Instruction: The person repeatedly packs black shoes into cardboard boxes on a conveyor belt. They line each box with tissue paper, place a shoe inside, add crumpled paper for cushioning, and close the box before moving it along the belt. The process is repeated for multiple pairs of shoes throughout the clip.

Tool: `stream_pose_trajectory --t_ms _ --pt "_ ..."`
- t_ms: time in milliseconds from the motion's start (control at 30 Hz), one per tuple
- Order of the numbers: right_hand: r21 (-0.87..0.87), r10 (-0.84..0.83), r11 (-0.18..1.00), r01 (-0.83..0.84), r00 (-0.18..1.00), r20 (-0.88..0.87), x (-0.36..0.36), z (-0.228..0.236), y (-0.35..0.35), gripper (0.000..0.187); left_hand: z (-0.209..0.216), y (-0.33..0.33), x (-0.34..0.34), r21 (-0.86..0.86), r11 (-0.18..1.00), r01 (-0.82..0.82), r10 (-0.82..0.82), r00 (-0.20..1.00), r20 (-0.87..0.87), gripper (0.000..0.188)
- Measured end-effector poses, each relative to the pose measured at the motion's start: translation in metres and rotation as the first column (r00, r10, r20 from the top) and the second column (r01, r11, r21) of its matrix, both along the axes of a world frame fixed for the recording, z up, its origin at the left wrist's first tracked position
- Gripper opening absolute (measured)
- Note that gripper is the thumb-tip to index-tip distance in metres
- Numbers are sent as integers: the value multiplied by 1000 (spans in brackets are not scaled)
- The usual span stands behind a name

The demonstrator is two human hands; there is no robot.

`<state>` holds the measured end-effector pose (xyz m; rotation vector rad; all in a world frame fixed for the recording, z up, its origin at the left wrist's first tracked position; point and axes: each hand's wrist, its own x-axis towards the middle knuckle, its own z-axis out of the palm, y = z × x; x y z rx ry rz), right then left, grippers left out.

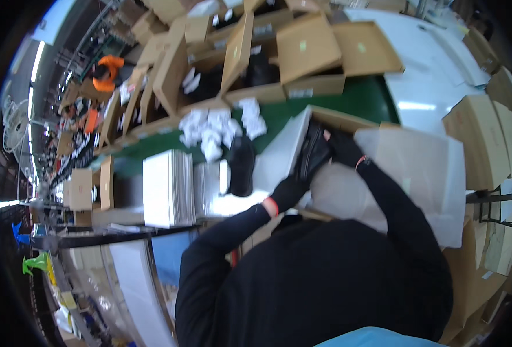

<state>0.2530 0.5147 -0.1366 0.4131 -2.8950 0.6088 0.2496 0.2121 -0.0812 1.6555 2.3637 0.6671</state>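
A black shoe (pixel 314 153) lies tilted inside an open cardboard box (pixel 348 120) lined with pale tissue paper (pixel 386 168). My left hand (pixel 290 192), in a black glove, grips the shoe's near end. At its far end, my right hand (pixel 346 149), also gloved in black, closes on the shoe's upper edge. Dark glove against dark shoe partly hides the fingers. To the left of the box, a second black shoe (pixel 242 166) rests on the bench, apart from both hands.
Crumpled white paper wads (pixel 209 130) lie on the green belt (pixel 371 101) beyond. A stack of white sheets (pixel 166 188) stands at left. Open shoe boxes (pixel 311 46) line the far side. More cartons (pixel 476 141) sit at right; a person in orange (pixel 108 73) is far left.
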Motion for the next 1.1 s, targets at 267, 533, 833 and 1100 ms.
stream_pose_trajectory --t_ms 267,533,833,1100 --pt "-13 -107 994 107 994 0 19 30 -18 99 76 -16 -21 151 970 -193 176 977 117 19" --pt "-87 56 995 -52 997 44 48 75 -41 84 3 -72 -52 77 616 -784 723 523 -451 62" --pt "-162 -44 986 30 995 -89 52 170 -46 70 68 -62 -43 279 740 -612 589 790 171 24" --pt "-440 513 691 -574 817 -263 27 314 -172 59 132 49 67 261 964 49 -244 549 799 27"
